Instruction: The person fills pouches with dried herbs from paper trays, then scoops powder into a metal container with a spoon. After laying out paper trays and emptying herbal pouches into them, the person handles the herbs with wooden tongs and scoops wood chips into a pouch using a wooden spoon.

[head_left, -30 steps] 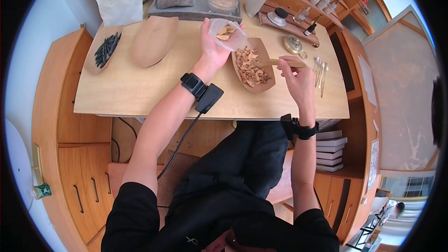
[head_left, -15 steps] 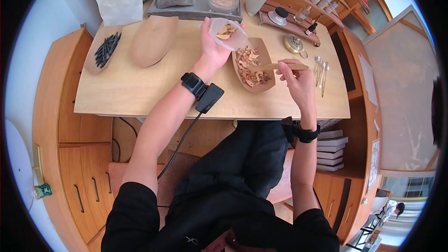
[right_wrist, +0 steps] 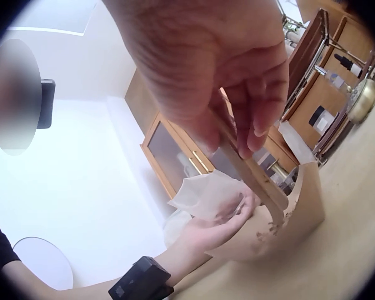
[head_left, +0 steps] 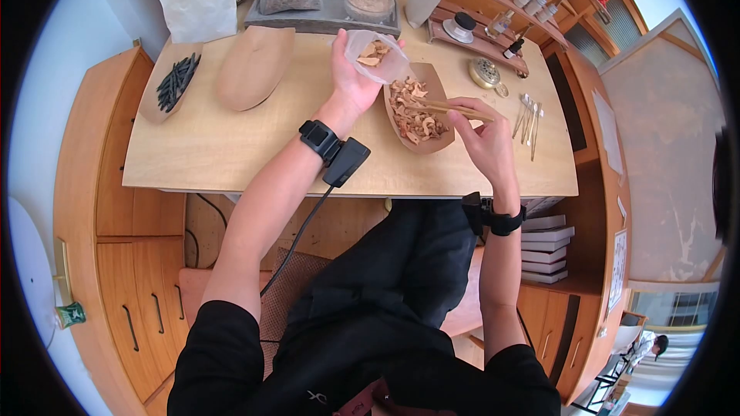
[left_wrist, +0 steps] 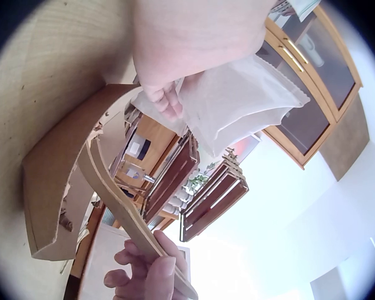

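Observation:
My left hand [head_left: 354, 92] holds a translucent paper bag [head_left: 395, 71] by its side and underneath, its mouth spread and showing a few pale dried slices [head_left: 372, 52]. Between the thumb and fingers of my right hand [head_left: 489, 142] is a pair of wooden tongs [right_wrist: 253, 178]. The tips of the tongs reach in among curled, light-brown dried chips [head_left: 416, 129]. These chips lie in a brown paper tray [head_left: 442, 91] on the table, just right of and below the bag. In the left wrist view, the tray wall [left_wrist: 56, 181] partly hides the chips.
At the left are a tray of dark sticks [head_left: 176, 83] and an oval brown paper tray [head_left: 256, 69]. Behind stands a grey tray [head_left: 331, 25] with bags and a dish. To the right are a brass pot [head_left: 484, 72], small metal tools [head_left: 528, 119] and a bottle rack [head_left: 470, 40].
My right hand has shifted slightly left and turned, so both arms of the tongs now show over the chips. The left hand and bag have stayed nearly still.

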A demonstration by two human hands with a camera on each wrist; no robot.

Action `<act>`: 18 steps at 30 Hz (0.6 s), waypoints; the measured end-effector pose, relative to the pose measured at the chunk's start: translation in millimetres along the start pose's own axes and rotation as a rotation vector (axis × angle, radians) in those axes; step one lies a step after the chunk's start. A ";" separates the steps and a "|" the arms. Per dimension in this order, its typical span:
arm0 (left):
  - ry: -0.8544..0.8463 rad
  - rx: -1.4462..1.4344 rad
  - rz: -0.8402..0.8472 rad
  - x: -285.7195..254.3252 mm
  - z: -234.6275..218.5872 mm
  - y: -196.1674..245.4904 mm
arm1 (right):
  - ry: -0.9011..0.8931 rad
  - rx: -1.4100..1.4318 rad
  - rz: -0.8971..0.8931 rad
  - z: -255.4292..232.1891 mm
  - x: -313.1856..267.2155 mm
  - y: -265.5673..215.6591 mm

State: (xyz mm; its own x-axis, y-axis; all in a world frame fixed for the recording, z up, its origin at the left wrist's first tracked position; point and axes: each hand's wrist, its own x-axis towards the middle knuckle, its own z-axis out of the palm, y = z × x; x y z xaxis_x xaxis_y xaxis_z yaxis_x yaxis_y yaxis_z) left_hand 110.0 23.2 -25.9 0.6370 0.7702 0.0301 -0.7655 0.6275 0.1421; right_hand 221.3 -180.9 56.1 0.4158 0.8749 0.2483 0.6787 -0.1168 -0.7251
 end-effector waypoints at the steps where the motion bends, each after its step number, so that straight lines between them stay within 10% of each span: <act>1: 0.005 -0.013 -0.020 1.1 -1.5 0.9 | -0.001 0.000 -0.001 0.5 1.0 2.1; 18: 0.029 -0.020 -0.026 1.7 -1.9 0.2 | 0.023 -0.038 -0.048 5.6 7.8 13.0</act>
State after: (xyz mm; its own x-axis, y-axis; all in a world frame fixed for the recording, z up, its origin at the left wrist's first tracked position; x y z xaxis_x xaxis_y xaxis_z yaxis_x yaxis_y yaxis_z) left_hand 110.8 24.9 -27.7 0.6544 0.7562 -0.0023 -0.7503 0.6497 0.1225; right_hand 230.0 -172.9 45.0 0.3955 0.8691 0.2972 0.7204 -0.0928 -0.6873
